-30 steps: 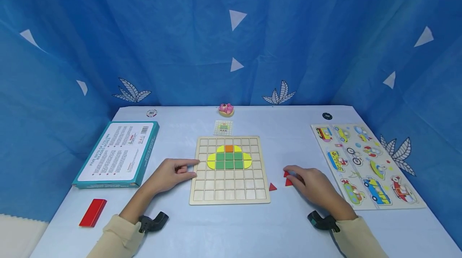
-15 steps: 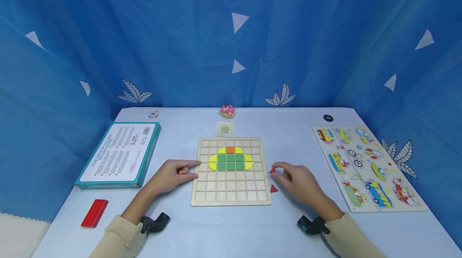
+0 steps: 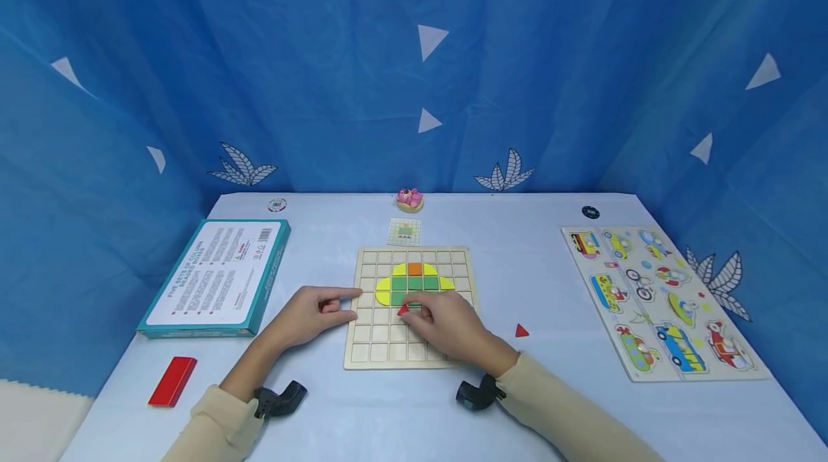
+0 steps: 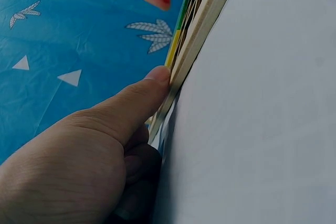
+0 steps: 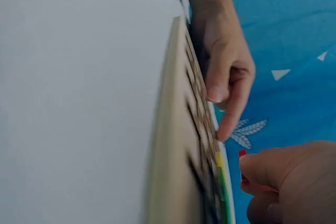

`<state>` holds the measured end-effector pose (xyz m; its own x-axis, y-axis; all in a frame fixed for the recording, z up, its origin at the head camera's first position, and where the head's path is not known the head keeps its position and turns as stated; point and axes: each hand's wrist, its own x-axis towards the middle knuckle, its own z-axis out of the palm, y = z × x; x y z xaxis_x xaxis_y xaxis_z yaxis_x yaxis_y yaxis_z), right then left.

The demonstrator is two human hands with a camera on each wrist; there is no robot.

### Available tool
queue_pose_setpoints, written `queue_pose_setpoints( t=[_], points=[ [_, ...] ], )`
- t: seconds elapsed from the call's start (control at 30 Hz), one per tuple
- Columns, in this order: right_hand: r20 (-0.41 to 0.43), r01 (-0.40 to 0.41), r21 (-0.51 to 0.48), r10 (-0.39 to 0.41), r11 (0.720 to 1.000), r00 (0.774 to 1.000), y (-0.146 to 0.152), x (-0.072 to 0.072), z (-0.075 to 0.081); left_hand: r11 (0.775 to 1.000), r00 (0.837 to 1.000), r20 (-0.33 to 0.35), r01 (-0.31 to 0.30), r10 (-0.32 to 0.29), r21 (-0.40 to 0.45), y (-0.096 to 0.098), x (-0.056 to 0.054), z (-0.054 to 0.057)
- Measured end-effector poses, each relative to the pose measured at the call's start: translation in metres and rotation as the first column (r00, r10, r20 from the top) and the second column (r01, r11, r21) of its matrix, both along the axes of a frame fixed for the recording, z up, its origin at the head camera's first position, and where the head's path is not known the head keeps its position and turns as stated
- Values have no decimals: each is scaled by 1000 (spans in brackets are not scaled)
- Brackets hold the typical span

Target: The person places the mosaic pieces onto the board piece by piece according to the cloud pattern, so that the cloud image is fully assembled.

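Note:
A square wooden grid board (image 3: 382, 353) lies mid-table, bearing green square tiles (image 3: 415, 282), yellow rounded tiles (image 3: 383, 297) and an orange tile (image 3: 415, 269). My left hand (image 3: 310, 316) touches the board's left edge with extended index finger and thumb, the other fingers folded. Over the board's middle, just below the green tiles, my right hand (image 3: 453, 325) pinches a small red triangle tile (image 3: 403, 310) between thumb and index finger. The right wrist view shows that tile's red edge (image 5: 242, 153) at the fingertips, close above the board. Another red triangle (image 3: 521, 330) lies right of the board.
Behind the board stand a small pattern card (image 3: 404, 231) and a pink figurine (image 3: 409, 200). A teal-edged box (image 3: 216, 275) and a red block (image 3: 172, 381) are on the left. A picture puzzle board (image 3: 660, 304) lies at the right, near a black round chip (image 3: 591, 212).
My right hand has picked up a red triangle from the right side and carried it left over the board. The triangle beside the board's right edge no longer shows. My left hand stays put.

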<state>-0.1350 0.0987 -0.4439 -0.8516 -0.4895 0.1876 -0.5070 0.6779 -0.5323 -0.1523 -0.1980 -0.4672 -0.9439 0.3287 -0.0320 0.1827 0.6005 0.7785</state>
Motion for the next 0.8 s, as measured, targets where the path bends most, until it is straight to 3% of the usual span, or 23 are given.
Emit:
queue_pose_setpoints(
  t=[0.37, 0.8],
  points=[
    [-72, 3, 8, -2, 1000, 997, -10, 0, -17, 1000, 1000, 2, 10, -10, 6, -1, 1, 0],
    [-112, 2, 43, 2, 999, 994, -11, 1, -15, 1000, 1000, 7, 12, -12, 12, -1, -1, 1]
  ],
)
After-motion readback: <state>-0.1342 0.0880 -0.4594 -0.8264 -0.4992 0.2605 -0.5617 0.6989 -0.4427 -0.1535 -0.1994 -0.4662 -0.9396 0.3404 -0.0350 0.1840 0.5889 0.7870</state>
